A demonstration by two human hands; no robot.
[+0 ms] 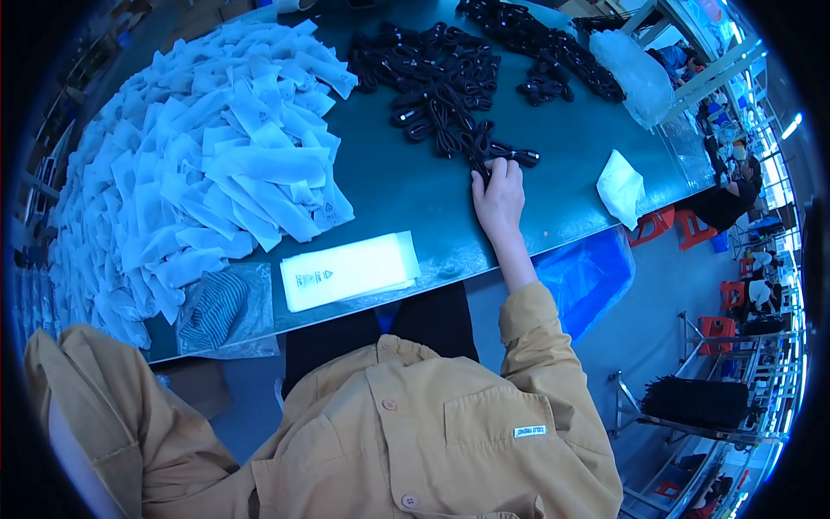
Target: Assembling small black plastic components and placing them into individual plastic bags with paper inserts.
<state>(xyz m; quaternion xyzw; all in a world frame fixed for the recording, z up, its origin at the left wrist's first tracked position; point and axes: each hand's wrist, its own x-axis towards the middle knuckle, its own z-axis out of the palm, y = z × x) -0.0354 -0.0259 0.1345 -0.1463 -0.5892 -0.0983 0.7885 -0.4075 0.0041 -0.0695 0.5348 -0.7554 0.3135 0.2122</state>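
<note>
My right hand (500, 201) reaches over the green table to the near end of a pile of black coiled cables (441, 69). Its thumb and fingers are closed on a bundled black cable (481, 166) there, partly hidden by the hand. My left forearm runs down the lower left rim, and the left hand lies outside the picture. Between my body and the cables, close to the table's front edge, rests a stack of flat white printed bags (348, 270). A large heap of white pouches (199, 147) covers the table's left side.
A clear bag with a striped cloth item (216, 309) lies at the front left edge. One white packet (621, 189) sits at the right edge, above a blue plastic-lined container (588, 275). More black cables (553, 52) and a clear plastic bag (634, 76) lie behind.
</note>
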